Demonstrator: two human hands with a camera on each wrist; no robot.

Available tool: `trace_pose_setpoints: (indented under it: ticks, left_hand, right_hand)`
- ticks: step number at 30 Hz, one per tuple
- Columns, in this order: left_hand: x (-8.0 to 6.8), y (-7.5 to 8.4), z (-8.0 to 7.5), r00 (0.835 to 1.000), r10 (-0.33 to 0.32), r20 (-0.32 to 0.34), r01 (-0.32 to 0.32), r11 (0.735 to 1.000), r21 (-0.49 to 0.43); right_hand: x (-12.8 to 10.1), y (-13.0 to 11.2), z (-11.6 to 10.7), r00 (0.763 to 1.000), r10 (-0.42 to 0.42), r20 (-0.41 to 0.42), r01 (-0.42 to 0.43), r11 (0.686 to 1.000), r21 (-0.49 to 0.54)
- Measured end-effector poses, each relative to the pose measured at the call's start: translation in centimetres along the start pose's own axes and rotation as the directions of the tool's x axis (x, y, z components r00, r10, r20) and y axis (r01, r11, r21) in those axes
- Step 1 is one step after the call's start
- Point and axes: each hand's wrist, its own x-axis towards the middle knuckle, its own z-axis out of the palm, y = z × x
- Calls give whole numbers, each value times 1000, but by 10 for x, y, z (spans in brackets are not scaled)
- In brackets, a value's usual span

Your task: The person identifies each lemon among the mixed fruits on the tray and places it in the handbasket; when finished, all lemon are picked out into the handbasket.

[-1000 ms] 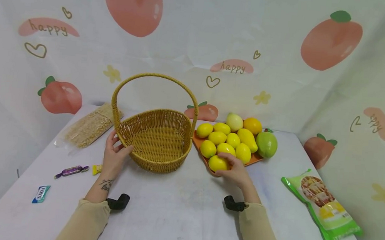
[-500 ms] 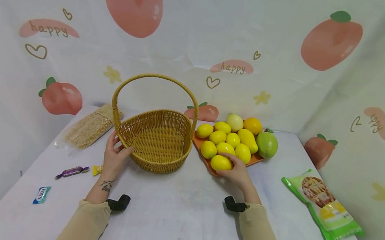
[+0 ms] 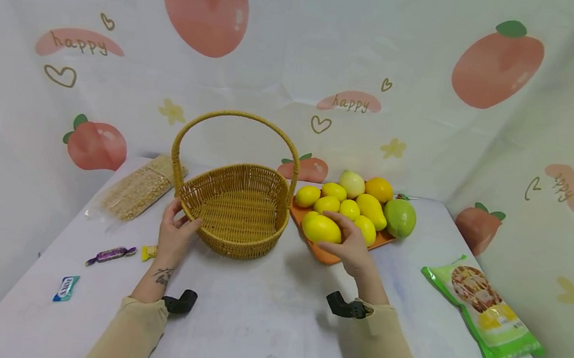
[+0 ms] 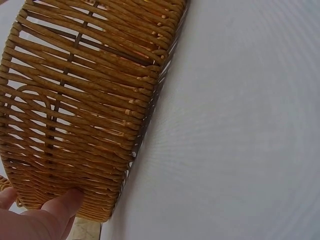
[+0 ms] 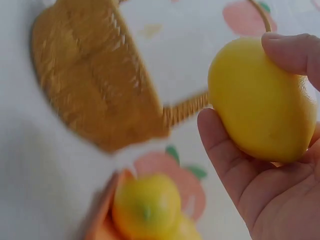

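Note:
A woven wicker basket [image 3: 234, 208] with a tall hoop handle stands empty at the table's middle. My left hand [image 3: 176, 232] grips its near-left rim; in the left wrist view a thumb [image 4: 62, 205] presses the basket's wall [image 4: 80, 115]. My right hand [image 3: 350, 245] holds a yellow lemon [image 3: 321, 228] lifted just above the orange tray [image 3: 328, 255], right of the basket. In the right wrist view the lemon [image 5: 260, 100] sits between thumb and fingers, the basket [image 5: 95, 75] blurred beyond it. The tray carries several lemons, an orange, a pale fruit and a green mango [image 3: 400, 217].
A clear bag of grains [image 3: 135, 187] lies at the back left. Wrapped sweets [image 3: 111, 254] and a small blue packet [image 3: 66, 288] lie at the left. A green snack bag [image 3: 482, 310] lies at the right. A fruit-printed cloth backs the white table [image 3: 262, 326].
My right hand has lifted the nearest lemon off the tray and moved it left and up, toward the basket. The left hand stays on the basket rim.

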Motion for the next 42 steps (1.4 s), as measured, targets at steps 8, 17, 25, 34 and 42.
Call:
trace_pose_setpoints:
  ticks: [8, 17, 25, 34, 42]
  left_hand:
    - [1, -1, 0, 1000, -16, 6, 16, 1000, -10]
    - [1, -1, 0, 999, -42, -13, 42, 999, 7]
    - [2, -2, -2, 998, -55, -23, 55, 998, 16]
    - [1, -3, -3, 998, -57, -16, 57, 998, 23]
    - [2, -2, -2, 999, -48, -23, 48, 999, 3]
  right_hand:
    - [23, -23, 49, 979, -83, 185, 73, 996, 57]
    - [72, -41, 113, 946, -126, 299, 103, 991, 90]
    - [118, -49, 146, 968, -5, 252, -15, 997, 76]
    - [140, -27, 158, 961, 154, 230, -126, 983, -130]
    - [135, -22, 156, 919, 314, 240, -210, 903, -375]
